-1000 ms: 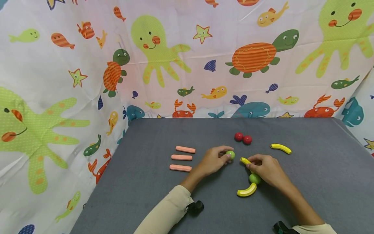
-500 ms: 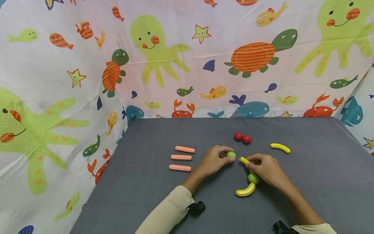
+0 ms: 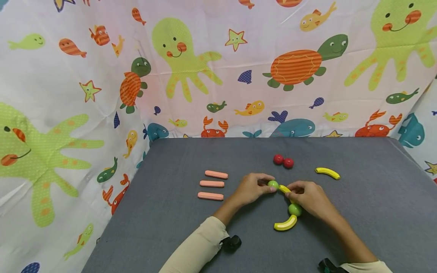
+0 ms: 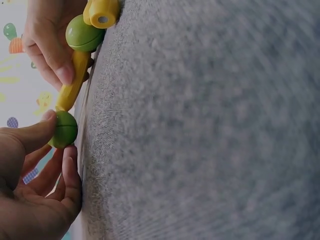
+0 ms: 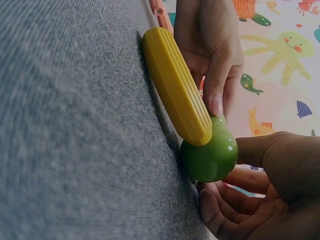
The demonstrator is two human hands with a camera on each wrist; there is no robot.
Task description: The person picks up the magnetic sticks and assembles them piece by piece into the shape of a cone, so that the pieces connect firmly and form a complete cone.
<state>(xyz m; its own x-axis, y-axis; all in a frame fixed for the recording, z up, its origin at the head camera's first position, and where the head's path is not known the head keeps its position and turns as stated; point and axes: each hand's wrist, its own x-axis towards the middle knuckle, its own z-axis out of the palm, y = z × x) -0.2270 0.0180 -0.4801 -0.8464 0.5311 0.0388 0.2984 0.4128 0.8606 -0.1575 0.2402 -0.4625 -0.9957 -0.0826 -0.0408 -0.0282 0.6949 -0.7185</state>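
Note:
My left hand (image 3: 250, 188) pinches a green ball (image 3: 273, 184) between thumb and fingers. In the left wrist view this ball (image 4: 65, 131) meets the tip of a yellow curved rod (image 4: 75, 82). The rod's middle is gripped by my right hand (image 3: 311, 198). At its other end sits a second green ball (image 3: 295, 209), and from that ball a second yellow curved rod (image 3: 285, 224) runs toward the left. The right wrist view shows this second rod (image 5: 175, 82) large, with lengthwise grooves, hiding part of the chain behind it.
Several things lie on the grey table (image 3: 170, 227). Pink straight rods (image 3: 211, 184) are lined up to the left of my left hand. Two red balls (image 3: 283, 161) lie side by side farther back, and a loose yellow curved rod (image 3: 327, 173) is at the back right.
My left hand has moved slightly right with its green ball, closing the gap to the yellow rod's end. My right hand and the chain have barely shifted.

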